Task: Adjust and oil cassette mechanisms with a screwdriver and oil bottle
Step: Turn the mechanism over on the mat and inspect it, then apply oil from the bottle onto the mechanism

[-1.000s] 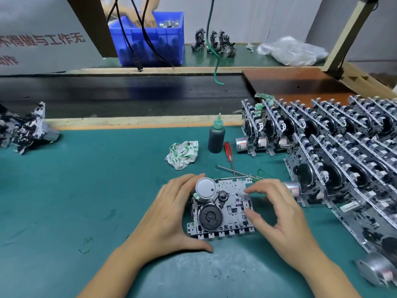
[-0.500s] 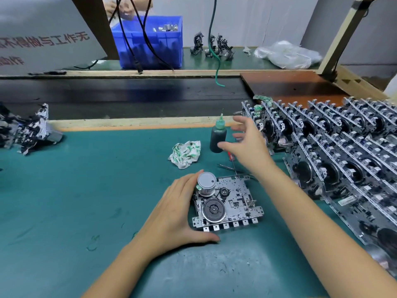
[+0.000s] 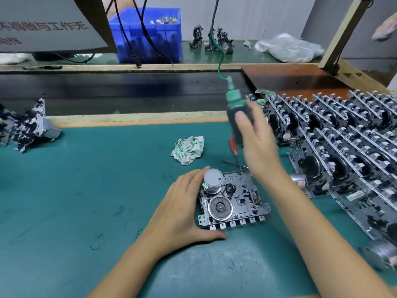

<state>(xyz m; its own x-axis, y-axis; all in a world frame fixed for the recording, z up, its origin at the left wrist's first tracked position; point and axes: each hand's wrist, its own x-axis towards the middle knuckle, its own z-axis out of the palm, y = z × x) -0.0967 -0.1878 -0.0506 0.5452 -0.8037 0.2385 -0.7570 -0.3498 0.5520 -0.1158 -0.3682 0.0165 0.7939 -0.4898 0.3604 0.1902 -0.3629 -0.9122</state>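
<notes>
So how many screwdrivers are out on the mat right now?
1 for certain: a red-handled screwdriver lies behind the right hand. A thin metal shaft beside it may be another tool; its handle is hidden.

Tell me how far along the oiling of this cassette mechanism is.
Early on. Done: the mechanism lies flat on the mat, braced by the left hand. In hand: the right hand holds the oil bottle lifted, nozzle up, not yet over the mechanism. Left: apply the oil; the screwdriver lies on the mat. Which of the racked mechanisms are finished, I cannot tell.
</notes>
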